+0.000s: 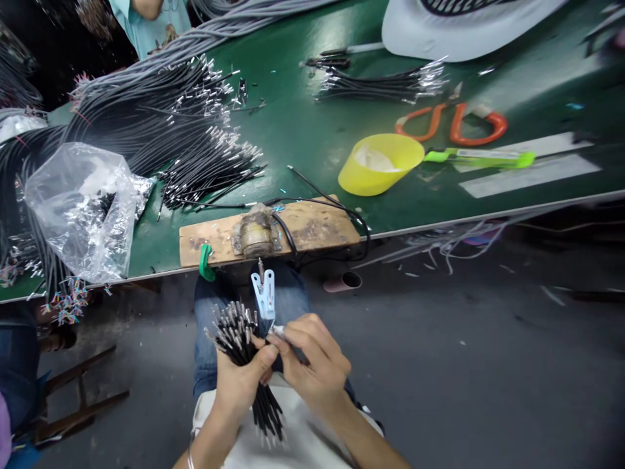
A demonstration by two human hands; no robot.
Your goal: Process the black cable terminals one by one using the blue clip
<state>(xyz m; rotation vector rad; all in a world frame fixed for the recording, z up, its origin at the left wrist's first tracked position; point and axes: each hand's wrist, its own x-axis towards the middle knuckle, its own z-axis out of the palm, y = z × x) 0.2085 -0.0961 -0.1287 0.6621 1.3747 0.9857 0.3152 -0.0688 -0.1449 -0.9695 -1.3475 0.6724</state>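
Two hands, one bundle of cables

Your left hand [240,384] is wrapped around a bundle of black cables [244,345], their stripped ends fanning upward above your fist, the rest hanging below it over your lap. Your right hand [312,365] pinches a single cable end [277,331] (just beside the bundle) against a pale blue clip [263,294] below the wooden block [273,234] at the green table's [303,124] edge.
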